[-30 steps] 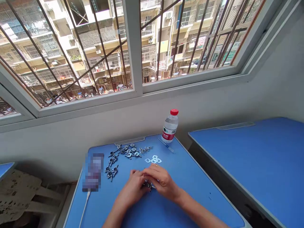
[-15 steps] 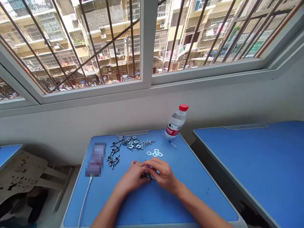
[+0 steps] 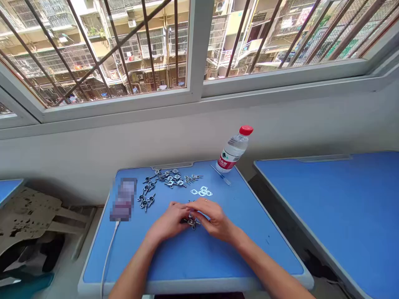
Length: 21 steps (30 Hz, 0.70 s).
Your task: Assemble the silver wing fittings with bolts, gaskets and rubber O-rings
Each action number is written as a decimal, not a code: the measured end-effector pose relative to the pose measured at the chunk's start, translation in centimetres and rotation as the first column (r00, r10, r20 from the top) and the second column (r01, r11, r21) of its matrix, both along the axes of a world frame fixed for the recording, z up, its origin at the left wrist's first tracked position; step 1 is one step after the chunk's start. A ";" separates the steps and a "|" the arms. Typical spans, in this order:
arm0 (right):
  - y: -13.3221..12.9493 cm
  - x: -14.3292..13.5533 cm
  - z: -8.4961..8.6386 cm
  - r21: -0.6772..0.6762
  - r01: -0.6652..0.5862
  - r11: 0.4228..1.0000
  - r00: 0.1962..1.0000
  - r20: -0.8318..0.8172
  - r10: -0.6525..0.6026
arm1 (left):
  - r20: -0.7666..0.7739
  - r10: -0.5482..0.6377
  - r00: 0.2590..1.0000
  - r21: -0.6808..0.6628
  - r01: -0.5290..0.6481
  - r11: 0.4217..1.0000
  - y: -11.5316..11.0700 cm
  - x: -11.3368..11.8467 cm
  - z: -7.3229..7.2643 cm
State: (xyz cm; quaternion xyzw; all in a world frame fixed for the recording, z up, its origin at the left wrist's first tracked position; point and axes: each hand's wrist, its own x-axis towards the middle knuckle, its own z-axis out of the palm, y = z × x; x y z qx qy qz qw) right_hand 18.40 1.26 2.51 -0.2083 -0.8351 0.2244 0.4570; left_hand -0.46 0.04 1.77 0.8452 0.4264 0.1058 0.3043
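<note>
Near the middle of the blue desk, my left hand (image 3: 171, 220) is closed round a small metal part (image 3: 192, 222), which shows between the two hands. My right hand (image 3: 212, 216) meets it from the other side, thumb and fingers pinched at the top of the same part. Just beyond my hands lie several flat silver plates (image 3: 202, 191). Dark metal parts with round black centres (image 3: 145, 203) are spread to the left, and more metal parts (image 3: 174, 177) are heaped behind them. Smaller silver pieces (image 3: 193, 178) lie beside that heap.
A water bottle (image 3: 233, 149) with a red cap stands at the desk's back right, beside a pen (image 3: 222, 175). A blurred phone (image 3: 124, 199) with a white cable (image 3: 108, 257) lies at the left. Another blue desk (image 3: 336, 207) is at the right, below the barred window.
The view has tilted down, so the desk's front edge shows. My hands remain together, and more of the metal part between them is visible.
</note>
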 end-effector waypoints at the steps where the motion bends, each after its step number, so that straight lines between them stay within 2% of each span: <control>1: -0.1 -0.1 0.0 0.008 -0.019 1.000 1.000 -0.001 0.019 | -0.002 0.006 1.000 -0.003 -0.006 1.000 0.0 0.0 -0.1; 7: -0.6 -0.8 0.6 0.023 -0.089 0.996 0.996 0.034 0.088 | -0.041 0.056 0.998 -0.006 -0.057 0.998 -0.2 -0.2 -0.4; 12: -0.7 -1.3 0.5 0.056 -0.050 0.997 0.997 0.056 0.047 | -0.060 0.086 0.994 -0.007 -0.087 0.996 -0.5 0.0 0.0; 17: -0.7 -1.5 0.3 0.104 0.012 0.994 0.999 0.036 -0.016 | -0.067 0.065 0.996 0.009 -0.065 0.998 -0.5 0.2 0.2; 21: -0.6 -0.9 0.5 0.051 0.007 0.999 1.000 0.013 -0.008 | -0.057 0.042 0.998 0.019 -0.041 0.999 -0.2 0.2 0.2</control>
